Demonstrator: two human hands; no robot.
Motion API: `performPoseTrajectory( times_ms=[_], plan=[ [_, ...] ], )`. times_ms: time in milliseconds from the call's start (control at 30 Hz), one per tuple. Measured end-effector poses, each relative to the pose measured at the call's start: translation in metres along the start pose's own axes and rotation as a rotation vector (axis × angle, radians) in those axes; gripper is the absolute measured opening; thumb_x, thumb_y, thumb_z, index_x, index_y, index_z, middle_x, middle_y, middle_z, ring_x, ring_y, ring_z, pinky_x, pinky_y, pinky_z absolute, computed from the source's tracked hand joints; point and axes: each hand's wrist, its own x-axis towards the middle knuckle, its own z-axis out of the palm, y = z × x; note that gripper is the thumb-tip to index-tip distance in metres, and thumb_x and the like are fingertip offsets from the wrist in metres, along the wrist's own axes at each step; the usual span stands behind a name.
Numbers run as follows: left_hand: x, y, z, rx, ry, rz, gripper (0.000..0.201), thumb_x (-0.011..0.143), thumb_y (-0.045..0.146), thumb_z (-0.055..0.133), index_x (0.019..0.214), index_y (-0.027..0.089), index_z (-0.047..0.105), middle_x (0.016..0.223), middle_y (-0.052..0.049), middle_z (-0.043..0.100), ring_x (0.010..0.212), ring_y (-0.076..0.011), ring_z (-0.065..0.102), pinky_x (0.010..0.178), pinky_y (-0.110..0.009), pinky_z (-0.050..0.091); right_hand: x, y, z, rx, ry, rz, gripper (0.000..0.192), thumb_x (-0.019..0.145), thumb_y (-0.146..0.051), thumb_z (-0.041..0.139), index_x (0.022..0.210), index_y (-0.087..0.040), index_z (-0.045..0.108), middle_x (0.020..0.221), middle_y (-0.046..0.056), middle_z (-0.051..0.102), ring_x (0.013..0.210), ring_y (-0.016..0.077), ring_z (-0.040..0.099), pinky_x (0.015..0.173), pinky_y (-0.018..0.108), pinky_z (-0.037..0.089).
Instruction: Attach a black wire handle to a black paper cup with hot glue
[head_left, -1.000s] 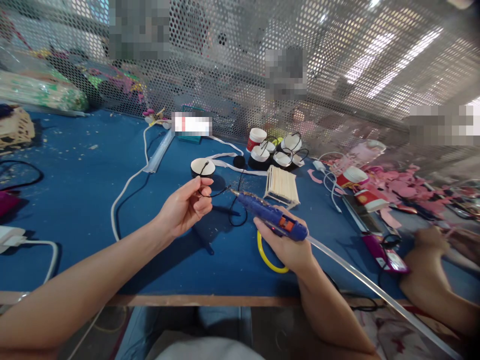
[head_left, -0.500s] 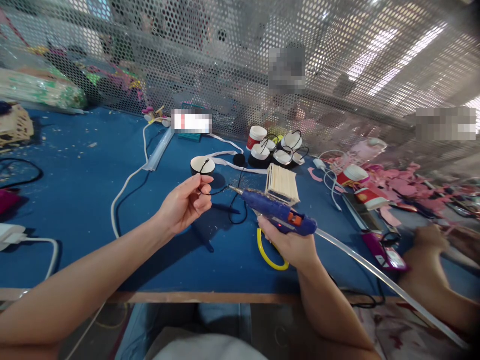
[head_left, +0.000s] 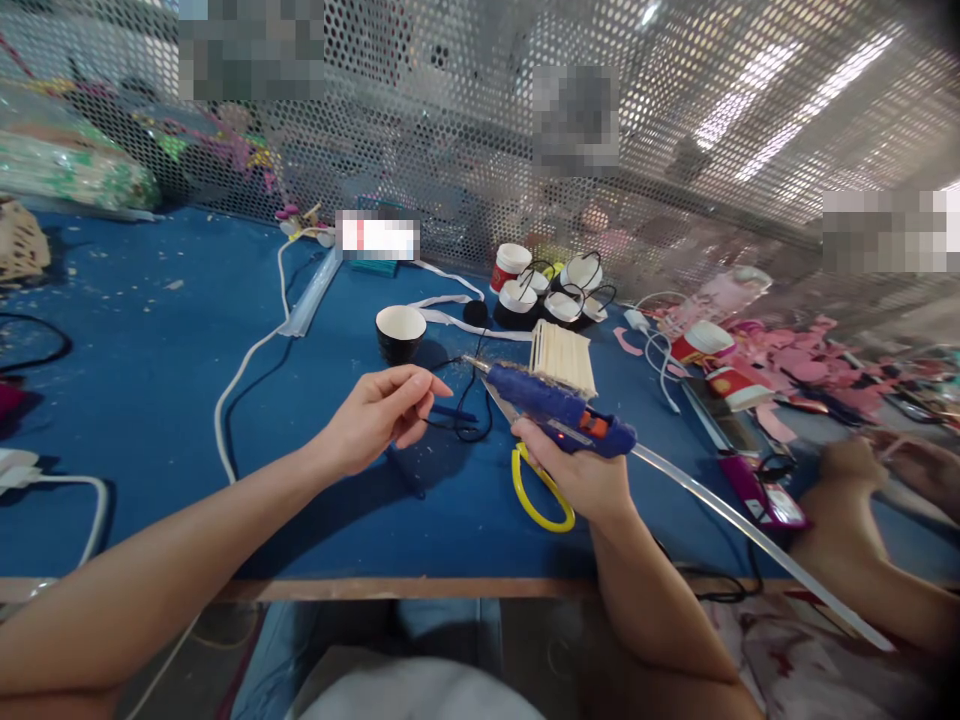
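Your right hand (head_left: 581, 475) grips the blue glue gun (head_left: 559, 412), tip up by the stick house (head_left: 562, 358). Your left hand (head_left: 382, 415) pinches a thin black wire (head_left: 457, 425), fingers nearly closed. The black cup (head_left: 400, 333) nearby has no handle glued on yet.

Head camera looks down, close over table (head_left: 150, 400).
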Motion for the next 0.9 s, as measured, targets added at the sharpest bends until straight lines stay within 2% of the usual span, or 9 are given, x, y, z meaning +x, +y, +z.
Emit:
performPoseTrajectory(
  times_ms=[233,567,900],
  plan=[
    [0.000,0.001,0.000,-0.030,-0.002,-0.010,0.023,0.077,0.034,0.064,0.077,0.011,0.067,0.058,0.002,0.048,0.034,-0.0018,0.039,0.036,-0.017,0.024,0.000,-0.005,0.001,0.035,-0.010,0.010,0.019,0.075,-0.032,0.061,0.062,-0.019,0.060,0.046,-0.003,0.053,0.044,0.0121,0.053,0.047,0.025,0.048],
    [0.001,0.000,-0.001,-0.023,-0.034,-0.049,0.023,0.081,0.035,0.060,0.080,0.012,0.065,0.059,0.004,0.049,0.034,0.0000,0.037,0.036,-0.016,0.025,-0.003,0.006,0.003,-0.032,-0.034,0.003,0.015,0.076,-0.033,0.063,0.072,-0.018,0.061,0.054,-0.002,0.059,0.045,0.0106,0.052,0.049,0.024,0.047],
    [0.001,-0.001,-0.002,-0.043,-0.050,-0.055,0.023,0.081,0.034,0.060,0.081,0.012,0.064,0.059,0.004,0.049,0.034,0.0002,0.037,0.037,-0.016,0.025,-0.004,0.007,0.000,0.007,-0.046,-0.028,0.011,0.077,-0.029,0.064,0.078,-0.019,0.061,0.066,0.000,0.064,0.057,0.0141,0.059,0.056,0.026,0.050]
  ],
)
